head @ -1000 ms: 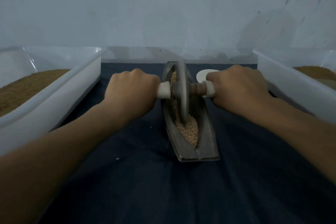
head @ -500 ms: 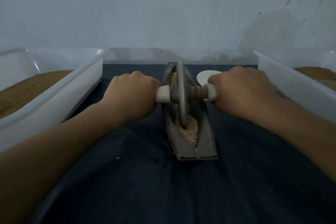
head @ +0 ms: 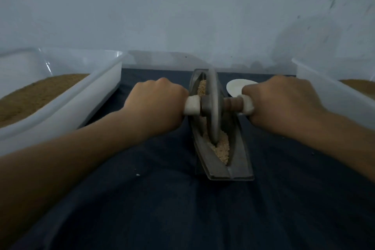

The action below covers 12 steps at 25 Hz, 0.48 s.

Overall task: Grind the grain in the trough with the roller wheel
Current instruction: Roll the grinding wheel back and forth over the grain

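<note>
Grain lies piled at the near end of the trough, set on dark cloth between your left bin and right bin of brown meal, while your left hand and right hand each clench a handle of the roller wheel standing in it.

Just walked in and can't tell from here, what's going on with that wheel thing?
A person grips the roller wheel by its handles, left hand on one end, right hand on the other. The wheel stands upright in the metal trough, with pale grain along its channel. A left bin and a right bin hold brown material.
</note>
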Tool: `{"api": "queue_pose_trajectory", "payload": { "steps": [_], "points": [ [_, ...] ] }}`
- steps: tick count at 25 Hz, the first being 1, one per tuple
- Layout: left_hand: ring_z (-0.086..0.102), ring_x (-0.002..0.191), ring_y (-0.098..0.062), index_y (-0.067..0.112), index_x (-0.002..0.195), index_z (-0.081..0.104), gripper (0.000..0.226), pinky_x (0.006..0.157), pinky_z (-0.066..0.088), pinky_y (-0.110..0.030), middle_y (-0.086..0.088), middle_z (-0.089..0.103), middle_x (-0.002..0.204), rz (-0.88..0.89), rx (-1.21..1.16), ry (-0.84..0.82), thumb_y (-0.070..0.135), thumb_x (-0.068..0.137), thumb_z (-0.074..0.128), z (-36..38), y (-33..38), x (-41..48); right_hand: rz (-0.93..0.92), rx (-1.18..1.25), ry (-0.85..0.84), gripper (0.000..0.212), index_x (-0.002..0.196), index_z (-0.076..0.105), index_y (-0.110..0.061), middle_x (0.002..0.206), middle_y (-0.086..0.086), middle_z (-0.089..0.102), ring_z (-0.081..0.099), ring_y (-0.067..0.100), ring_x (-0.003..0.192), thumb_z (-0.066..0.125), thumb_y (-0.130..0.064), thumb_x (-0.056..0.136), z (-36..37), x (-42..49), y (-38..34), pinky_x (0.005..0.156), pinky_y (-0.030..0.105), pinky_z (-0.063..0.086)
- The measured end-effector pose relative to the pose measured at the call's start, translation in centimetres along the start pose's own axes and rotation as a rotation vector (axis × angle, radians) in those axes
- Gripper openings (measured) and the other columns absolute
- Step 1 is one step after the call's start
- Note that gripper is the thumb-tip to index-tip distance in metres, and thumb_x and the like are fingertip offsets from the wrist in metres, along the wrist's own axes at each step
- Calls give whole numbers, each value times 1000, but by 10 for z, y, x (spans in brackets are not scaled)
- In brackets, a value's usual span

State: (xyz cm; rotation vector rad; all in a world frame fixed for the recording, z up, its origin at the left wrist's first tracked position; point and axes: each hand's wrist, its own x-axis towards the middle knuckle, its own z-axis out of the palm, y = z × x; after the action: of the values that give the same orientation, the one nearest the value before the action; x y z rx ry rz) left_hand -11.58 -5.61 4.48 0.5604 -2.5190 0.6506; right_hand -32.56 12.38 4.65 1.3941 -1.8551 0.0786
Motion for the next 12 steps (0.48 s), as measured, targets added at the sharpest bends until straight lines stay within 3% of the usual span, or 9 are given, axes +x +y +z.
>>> {"api": "queue_pose_trajectory", "payload": {
  "steps": [2,3,5,7,9,10,12],
  "points": [
    [44,51,-18,30,84,62,4,48,29,-27,6,43,65,-89,31,-104,29,80,65,11,3,26,155,63,-202,22,69,50,-31,59,-9,45,43,17,51,58,-43,85,8,25,-8,49,24,30],
    [55,63,-24,26,93,65,9,54,36,-32,2,50,74,-103,53,-123,26,86,60,12,4,43,246,109,-290,21,74,53,-31,70,-6,54,52,21,63,60,-44,88,12,37,-10,54,29,38],
    [62,79,-28,22,102,65,15,61,40,-36,-3,55,85,-77,66,-180,25,91,56,7,1,67,309,168,-399,16,82,58,-32,85,-2,63,58,26,76,62,-44,90,17,45,-12,62,33,43],
    [63,80,-27,24,100,65,15,60,40,-36,-3,59,88,-3,51,-219,28,89,57,0,0,61,264,162,-360,10,80,57,-35,76,-5,59,51,21,63,64,-39,85,10,29,-8,56,31,37],
    [54,59,-19,30,88,63,9,50,33,-28,5,54,73,58,-9,-166,33,79,63,-2,-4,32,145,72,-150,25,68,45,-33,56,-12,35,27,7,45,70,-37,71,4,2,-5,45,21,21],
    [39,47,-12,32,78,60,9,45,24,-23,10,42,62,83,-38,-92,34,72,66,-3,-4,17,116,32,-73,32,64,40,-32,52,-14,23,16,3,43,71,-39,63,-1,-9,-5,45,16,13],
    [16,41,-7,34,68,56,16,44,12,-17,13,22,55,87,-34,-15,36,63,70,1,-5,6,91,10,-44,35,63,35,-33,50,-16,18,12,2,42,69,-42,59,2,-11,-1,48,12,10]
  ]
}}
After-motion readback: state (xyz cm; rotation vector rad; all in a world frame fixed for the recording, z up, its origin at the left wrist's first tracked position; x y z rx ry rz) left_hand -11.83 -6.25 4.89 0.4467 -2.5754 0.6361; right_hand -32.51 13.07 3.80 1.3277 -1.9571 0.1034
